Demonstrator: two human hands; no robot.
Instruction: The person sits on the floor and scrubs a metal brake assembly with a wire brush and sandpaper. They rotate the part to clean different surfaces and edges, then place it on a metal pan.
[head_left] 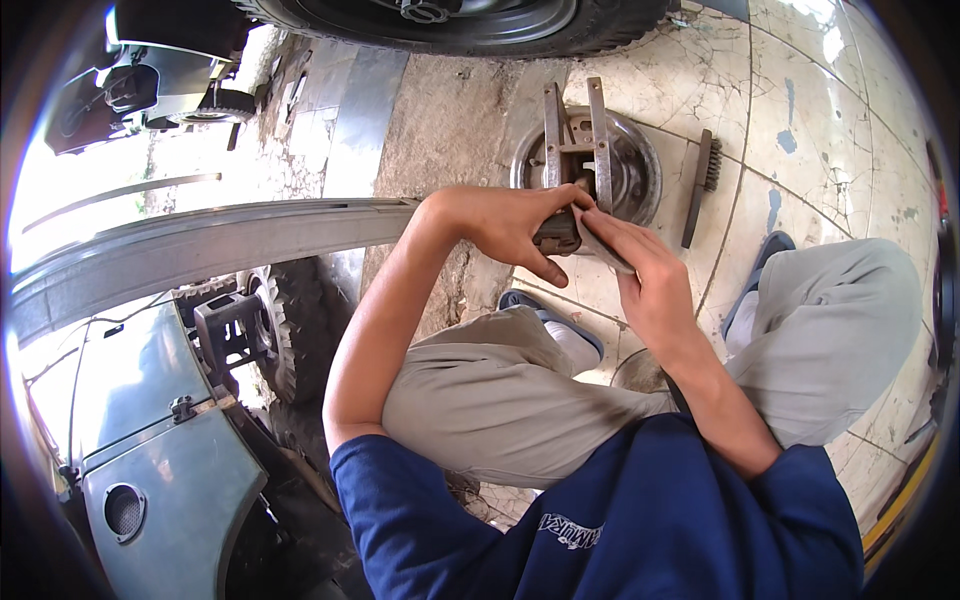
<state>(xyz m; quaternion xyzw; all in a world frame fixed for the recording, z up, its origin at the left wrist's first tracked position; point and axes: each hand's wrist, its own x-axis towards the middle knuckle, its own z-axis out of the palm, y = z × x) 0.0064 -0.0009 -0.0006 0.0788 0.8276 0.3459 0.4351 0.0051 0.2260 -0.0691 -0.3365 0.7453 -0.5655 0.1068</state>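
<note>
Both hands meet over the far tiled floor (800,110): the left hand (510,222) curls shut around a dark metal part (556,232), while the right hand (640,268) presses a folded abrasive sheet (600,248) against it. The part looks rigid, heavy and probably greasy, so it is best gripped around its body. Just beyond lie a round metal plate (635,165) and a wire brush (703,180).

A metal part (557,232) is held between the left hand (512,225) and the right hand (640,265), above the knees. Directly beyond it a round drum plate (630,170) is laid on the tiled floor (800,110), with a forked bracket (575,130) on it. A wire brush (700,185) is placed just right of the plate. A tyre (470,30) is situated beyond; a vehicle panel (150,400) is located left.
</note>
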